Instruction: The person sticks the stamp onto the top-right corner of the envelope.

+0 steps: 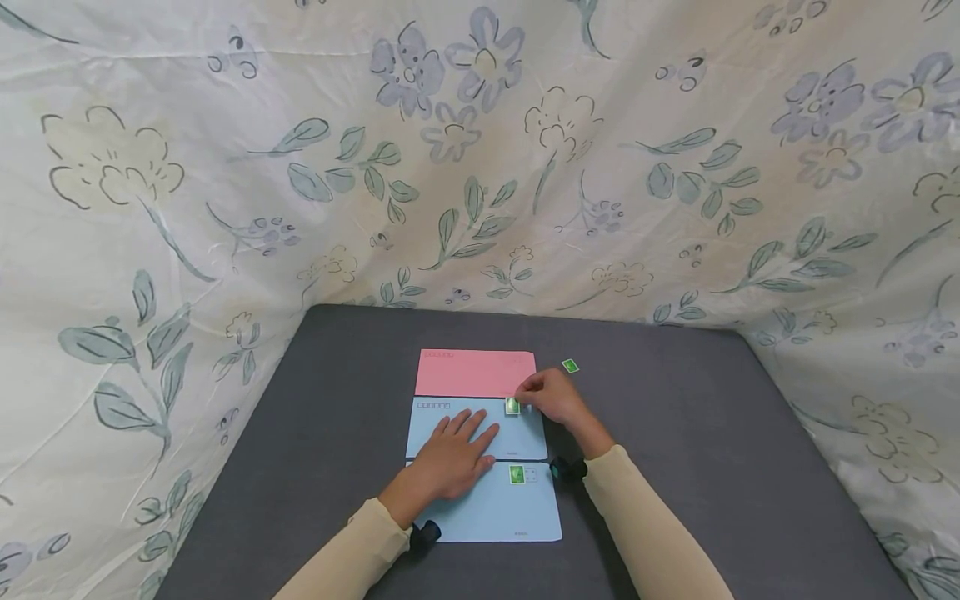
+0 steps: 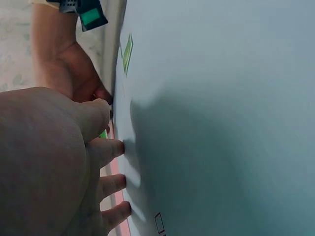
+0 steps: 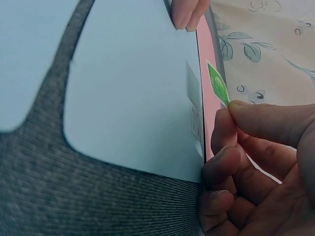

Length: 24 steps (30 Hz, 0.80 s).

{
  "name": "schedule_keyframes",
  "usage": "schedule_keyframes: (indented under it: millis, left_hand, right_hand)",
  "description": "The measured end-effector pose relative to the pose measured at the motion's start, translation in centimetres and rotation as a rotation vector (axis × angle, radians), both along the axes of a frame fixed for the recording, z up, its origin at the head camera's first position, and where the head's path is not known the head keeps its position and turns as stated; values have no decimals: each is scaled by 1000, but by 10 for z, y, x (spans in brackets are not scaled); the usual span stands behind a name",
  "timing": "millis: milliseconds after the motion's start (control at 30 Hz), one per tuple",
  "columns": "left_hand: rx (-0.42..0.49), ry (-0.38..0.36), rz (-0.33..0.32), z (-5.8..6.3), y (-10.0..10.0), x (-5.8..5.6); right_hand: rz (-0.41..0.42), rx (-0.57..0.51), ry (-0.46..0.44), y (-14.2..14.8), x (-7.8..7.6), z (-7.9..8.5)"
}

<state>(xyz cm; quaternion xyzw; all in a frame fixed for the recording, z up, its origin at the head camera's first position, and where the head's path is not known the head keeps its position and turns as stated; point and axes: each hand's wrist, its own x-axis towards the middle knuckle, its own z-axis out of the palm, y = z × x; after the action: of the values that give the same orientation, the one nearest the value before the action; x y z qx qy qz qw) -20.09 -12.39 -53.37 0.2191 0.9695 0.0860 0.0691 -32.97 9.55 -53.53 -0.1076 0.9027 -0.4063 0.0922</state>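
My right hand (image 1: 553, 396) pinches a green postage stamp (image 3: 217, 84) by one corner between thumb and forefinger. The stamp is tilted above the printed boxes at the top right of the middle blue envelope (image 1: 528, 437). With fingers spread, my left hand (image 1: 450, 460) rests on that envelope, its wrist over the lower one. The lower blue envelope (image 1: 517, 512) bears another green stamp (image 1: 517, 475) at its upper right, left of a printed box. Behind the middle envelope lies a pink envelope (image 1: 476, 375), partly overlapped by the right fingertips in the head view.
A loose green stamp (image 1: 571, 366) lies on the dark grey table (image 1: 675, 433), to the right of the pink envelope. A flower-patterned cloth (image 1: 480, 200) hangs behind the table and along its sides. Each wrist wears a small black camera.
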Motion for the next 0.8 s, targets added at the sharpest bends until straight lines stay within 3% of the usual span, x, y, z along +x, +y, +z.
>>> schedule_keyframes:
  millis: [800]
  left_hand:
    - [-58, 40, 43, -1, 10, -7]
  right_hand:
    - [-6, 14, 3, -3, -1, -4]
